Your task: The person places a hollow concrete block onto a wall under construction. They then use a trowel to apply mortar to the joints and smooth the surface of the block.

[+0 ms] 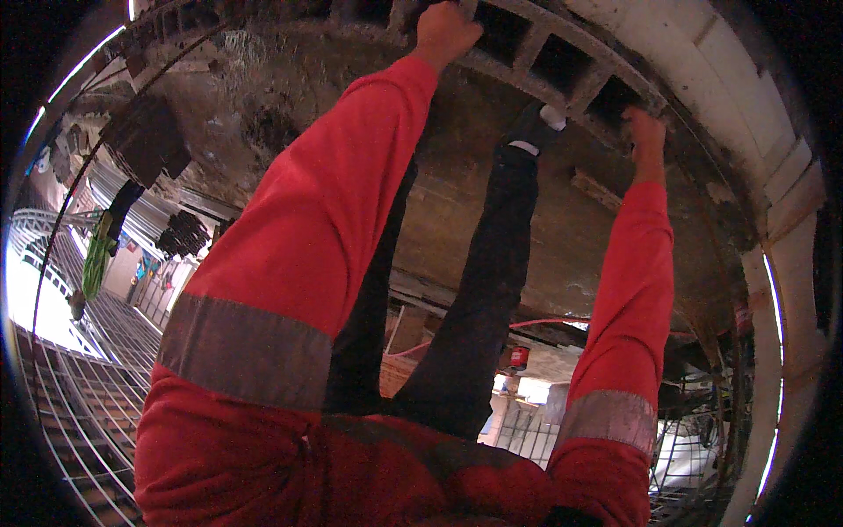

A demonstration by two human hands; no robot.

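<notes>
A row of grey hollow concrete blocks runs across the top of the view, with dark square openings. My left hand, at the end of a red sleeve, is closed on the blocks' near edge at top centre. Further right and lower, my right hand has its fingers curled onto the block edge beside an opening. My dark trouser leg and shoe are between my arms, the shoe close beneath the blocks on a stained concrete surface.
Wire mesh and a hanging green bundle are at the left. A pale panel edges the right side. Behind my legs are a red can, a red hose and more mesh.
</notes>
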